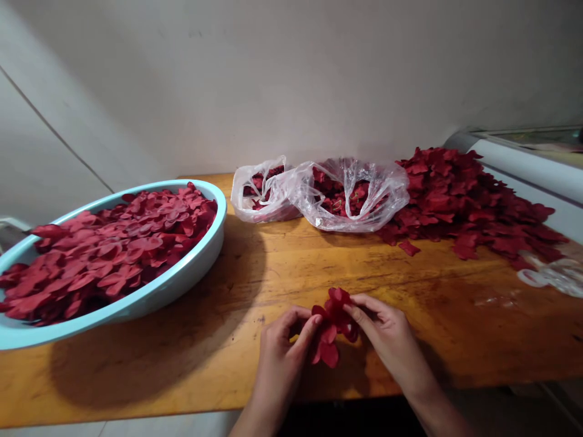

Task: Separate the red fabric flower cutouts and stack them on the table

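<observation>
Between my two hands, just above the table's front edge, is a dark red fabric flower (328,346) with several rounded petals. My left hand (285,340) pinches its left side between thumb and forefinger. On the other side, my right hand (385,325) grips the upper right petals with thumb and fingers. The flower's centre is partly hidden by the folded petals. A light blue basin (182,290) on the left is heaped with red petal pieces (122,243).
Two clear plastic bags (266,209) (364,223) with red pieces stand at the back of the wooden table (246,273). A large pile of red fabric petals (469,200) lies at the back right. Crumpled clear plastic (562,276) sits near the right edge.
</observation>
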{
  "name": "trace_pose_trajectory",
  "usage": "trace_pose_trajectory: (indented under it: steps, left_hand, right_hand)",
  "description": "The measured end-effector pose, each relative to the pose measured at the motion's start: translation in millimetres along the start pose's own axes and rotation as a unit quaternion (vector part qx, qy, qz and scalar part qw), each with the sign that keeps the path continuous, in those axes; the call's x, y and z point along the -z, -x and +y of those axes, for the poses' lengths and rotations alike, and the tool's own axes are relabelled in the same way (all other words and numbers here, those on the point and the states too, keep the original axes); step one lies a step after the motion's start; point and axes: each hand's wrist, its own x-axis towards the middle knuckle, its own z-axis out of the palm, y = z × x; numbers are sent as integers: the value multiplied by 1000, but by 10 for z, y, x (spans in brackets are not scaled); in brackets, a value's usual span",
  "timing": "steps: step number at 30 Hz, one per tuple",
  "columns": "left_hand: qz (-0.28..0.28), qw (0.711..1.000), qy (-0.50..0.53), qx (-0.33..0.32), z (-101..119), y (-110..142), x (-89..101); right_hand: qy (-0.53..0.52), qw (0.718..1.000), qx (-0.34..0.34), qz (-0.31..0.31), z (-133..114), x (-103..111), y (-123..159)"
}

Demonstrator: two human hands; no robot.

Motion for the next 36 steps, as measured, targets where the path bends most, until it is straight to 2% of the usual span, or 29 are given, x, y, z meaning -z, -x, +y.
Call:
trace_pose_trajectory:
  steps: [3, 6, 8, 10, 12, 14, 16, 18, 21, 24, 27, 31, 36]
  left_hand:
    - [31, 999, 5, 13, -11, -15, 38]
    - [44, 999, 4, 13, -2, -18, 57]
    - [44, 999, 1, 7, 5, -12, 46]
    - [30, 1000, -4, 1, 9, -5, 19]
    - [6, 1000, -11, -8, 14, -2, -12]
    - [-20, 1000, -14, -20, 22, -7, -31]
    - [-36, 999, -8, -25, 30, -15, -33]
    - [-37, 999, 3, -18, 30, -20, -22]
    - [6, 1000, 17, -12, 10, -11, -16]
    - [46, 998, 16, -28, -17, 8, -42]
    - [48, 997, -17, -53, -8, 21, -88]
    - [56, 996, -45, -49, 63, 9, -147]
    - [34, 999, 10, -3, 89, -50, -205]
  right_hand:
    - [71, 997, 10, 8, 131, 138, -83]
    - [218, 971, 86, 47, 184, 249, -130]
    - [257, 953, 133, 87, 132, 251, -99]
    - [219, 966, 126, 57, 33, 191, -29]
    - [134, 988, 70, -27, -59, 98, 39]
    - [47, 996, 21, -72, -99, 24, 65]
    - [-9, 998, 4, -61, -78, 7, 37]
    - [-19, 999, -2, -46, -21, 55, -23]
    - [96, 995, 32, -12, 53, 184, -101]
    - [244, 959, 133, 62, 58, 264, -109]
    - [291, 934, 193, 69, 32, 245, -80]
    - [305, 934, 171, 74, 91, 182, -96]
    - [410, 892, 160, 100, 197, 205, -144]
